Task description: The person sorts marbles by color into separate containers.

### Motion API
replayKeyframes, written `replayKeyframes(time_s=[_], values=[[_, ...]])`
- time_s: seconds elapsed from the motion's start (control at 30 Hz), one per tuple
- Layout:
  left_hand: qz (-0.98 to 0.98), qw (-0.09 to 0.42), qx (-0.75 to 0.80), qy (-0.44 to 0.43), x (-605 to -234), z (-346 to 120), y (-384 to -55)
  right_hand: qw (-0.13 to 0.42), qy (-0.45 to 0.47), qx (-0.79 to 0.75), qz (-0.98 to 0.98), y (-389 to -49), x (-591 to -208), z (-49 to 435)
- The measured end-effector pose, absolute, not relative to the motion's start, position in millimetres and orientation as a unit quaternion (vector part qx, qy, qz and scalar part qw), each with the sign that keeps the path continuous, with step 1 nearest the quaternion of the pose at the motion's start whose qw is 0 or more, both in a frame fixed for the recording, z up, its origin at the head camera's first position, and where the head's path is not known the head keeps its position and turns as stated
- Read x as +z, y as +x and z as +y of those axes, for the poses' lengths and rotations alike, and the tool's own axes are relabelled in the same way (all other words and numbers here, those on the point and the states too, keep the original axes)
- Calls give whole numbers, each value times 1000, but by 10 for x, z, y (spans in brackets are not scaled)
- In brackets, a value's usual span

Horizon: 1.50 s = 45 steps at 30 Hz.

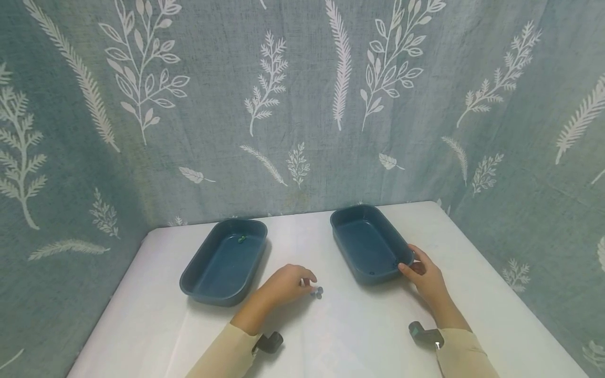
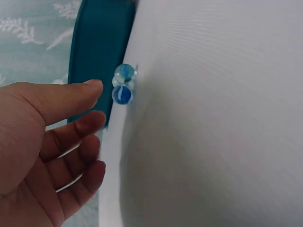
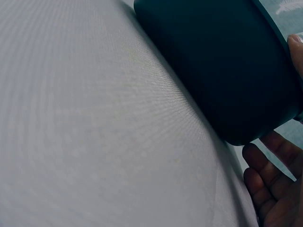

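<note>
A small cluster of clear glass marbles with blue swirls (image 1: pixel 319 292) sits on the white table between two blue trays. Beside them is my left hand (image 1: pixel 289 286); in the left wrist view its thumb and loosely bent fingers (image 2: pixel 92 125) stop short of the marbles (image 2: pixel 123 94), with nothing held. My right hand (image 1: pixel 427 278) grips the near right corner of the right tray (image 1: pixel 361 239), thumb at the rim and other fingers outside. Two small dark round things (image 1: pixel 396 263) lie inside that tray near this corner. In the right wrist view the tray's outer wall (image 3: pixel 222 71) hides part of the grip.
The left tray (image 1: pixel 219 268) holds a few green marbles (image 1: pixel 242 239) near its far end. White cloth covers the table (image 1: pixel 350 331). Leaf-patterned curtains (image 1: pixel 302 105) stand behind the table and along both sides.
</note>
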<state>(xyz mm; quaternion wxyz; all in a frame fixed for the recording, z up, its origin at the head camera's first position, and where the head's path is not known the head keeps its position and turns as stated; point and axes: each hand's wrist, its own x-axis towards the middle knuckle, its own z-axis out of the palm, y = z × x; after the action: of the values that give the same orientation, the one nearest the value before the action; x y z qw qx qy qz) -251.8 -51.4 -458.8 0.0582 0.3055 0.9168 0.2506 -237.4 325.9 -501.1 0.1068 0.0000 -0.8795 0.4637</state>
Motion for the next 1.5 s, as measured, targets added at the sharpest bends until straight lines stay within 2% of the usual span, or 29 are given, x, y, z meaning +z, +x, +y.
replayKeyframes(time_s=[0.7,1.5], values=[[913,59,276,295,-4732,-644,-2428,105,-2,468,-877,-2382,-5028,3252],[917,56,253,304,-4783,-521,-2474,104,-5,473,-875,-2395,-5034,3260]])
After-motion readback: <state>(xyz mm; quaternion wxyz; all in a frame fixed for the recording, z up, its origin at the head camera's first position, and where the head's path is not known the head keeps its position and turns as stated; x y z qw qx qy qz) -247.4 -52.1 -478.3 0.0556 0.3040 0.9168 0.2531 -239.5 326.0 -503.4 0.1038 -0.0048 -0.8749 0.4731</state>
